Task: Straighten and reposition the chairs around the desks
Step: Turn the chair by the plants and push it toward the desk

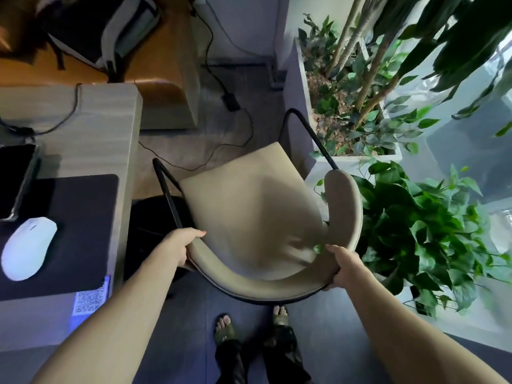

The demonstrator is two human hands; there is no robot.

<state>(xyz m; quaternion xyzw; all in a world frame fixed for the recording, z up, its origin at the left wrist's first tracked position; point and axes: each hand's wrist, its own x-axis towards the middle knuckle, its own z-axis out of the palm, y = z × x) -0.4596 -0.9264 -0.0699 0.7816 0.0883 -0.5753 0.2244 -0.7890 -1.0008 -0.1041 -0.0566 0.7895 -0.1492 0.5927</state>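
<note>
A beige padded chair [249,206] with a curved backrest and thin black metal arms stands right below me, between the desk and the planters. My left hand [181,246] grips the left end of the curved backrest. The right side of that backrest is held by my right hand [346,268]. The wooden desk [91,139] lies to the chair's left, its edge close to the chair's left arm. The seat faces away from me, turned slightly toward the right.
On the desk lie a dark mouse pad [69,231], a white mouse [27,249] and a dark tablet [13,178]. Leafy plants in white planters [360,157] crowd the chair's right side. Cables [238,128] trail across the floor ahead. A brown bench [155,87] stands beyond the desk.
</note>
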